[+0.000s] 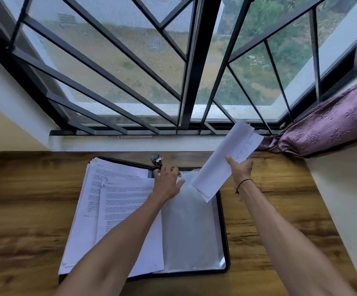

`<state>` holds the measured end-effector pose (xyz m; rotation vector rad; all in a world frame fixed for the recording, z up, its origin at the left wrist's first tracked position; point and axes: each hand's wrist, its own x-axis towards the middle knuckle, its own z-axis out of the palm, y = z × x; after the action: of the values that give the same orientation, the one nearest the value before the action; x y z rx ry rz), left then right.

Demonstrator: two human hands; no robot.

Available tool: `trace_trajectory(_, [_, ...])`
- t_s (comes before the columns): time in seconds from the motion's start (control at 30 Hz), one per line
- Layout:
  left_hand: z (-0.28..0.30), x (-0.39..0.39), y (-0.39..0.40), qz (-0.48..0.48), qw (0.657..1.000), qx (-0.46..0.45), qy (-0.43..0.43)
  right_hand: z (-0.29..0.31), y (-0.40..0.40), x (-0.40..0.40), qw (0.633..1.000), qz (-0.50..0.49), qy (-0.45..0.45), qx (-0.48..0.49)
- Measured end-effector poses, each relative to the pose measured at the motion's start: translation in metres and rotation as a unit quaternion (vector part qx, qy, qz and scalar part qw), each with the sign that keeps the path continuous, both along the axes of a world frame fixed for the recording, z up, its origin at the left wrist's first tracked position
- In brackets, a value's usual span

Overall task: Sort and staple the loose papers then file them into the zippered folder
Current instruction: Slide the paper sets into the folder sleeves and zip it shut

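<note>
— Where do we stand?

— Our right hand (pixel 240 170) pinches a small bundle of white printed sheets (pixel 222 165), lifted over the right half of the open black zippered folder (pixel 223 227). Our left hand (pixel 168 180) lies flat, fingers spread, at the top of the folder's clear plastic sleeve (pixel 186 227), possibly parting it; the blur leaves that unsure.

— And the rest?

— The white stack of loose papers (pixel 100 210) rests on the folder's left half, on the brown wooden desk (pixel 24 199).

— What might go wrong?

— Held by one edge, the bundle could fan out or snag the sleeve mouth. Our left forearm crosses the stack and could drag it.
</note>
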<state>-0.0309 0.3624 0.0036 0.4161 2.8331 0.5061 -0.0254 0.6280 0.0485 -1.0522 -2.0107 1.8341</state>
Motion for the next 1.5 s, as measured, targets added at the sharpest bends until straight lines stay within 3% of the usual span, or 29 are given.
trace_trajectory(0.27, [0.003, -0.023, 0.009, 0.092, 0.988, 0.110, -0.054, 0.014, 0.015, -0.011, 1.000, -0.020, 0.013, 0.002])
trace_trajectory(0.43, [0.006, -0.032, 0.009, 0.094, 0.979, 0.173, -0.055, 0.023, 0.011, -0.015, 0.999, -0.020, 0.031, 0.003])
trace_trajectory(0.67, [0.001, -0.034, 0.014, 0.062, 0.988, 0.137, -0.036, 0.036, 0.001, -0.033, 0.998, -0.013, 0.062, 0.008])
trace_trajectory(0.8, [-0.004, -0.031, 0.013, 0.020, 0.988, 0.151, 0.034, 0.039, -0.004, -0.044, 0.997, -0.008, 0.073, 0.026])
trace_trajectory(0.93, [-0.007, -0.028, 0.010, -0.052, 0.991, 0.093, 0.087, 0.040, -0.008, -0.055, 0.997, -0.011, 0.059, 0.037])
trace_trajectory(1.13, [-0.010, -0.025, 0.008, -0.080, 0.992, 0.054, 0.080, 0.045, -0.016, -0.058, 0.998, -0.006, 0.056, 0.040])
trace_trajectory(1.3, [-0.017, -0.026, 0.011, -0.087, 0.992, 0.078, 0.056, 0.054, -0.022, -0.057, 0.996, -0.002, 0.059, 0.064])
trace_trajectory(1.5, [-0.017, -0.021, 0.000, -0.143, 0.984, 0.103, 0.021, 0.063, -0.031, -0.061, 0.984, 0.056, 0.035, 0.164])
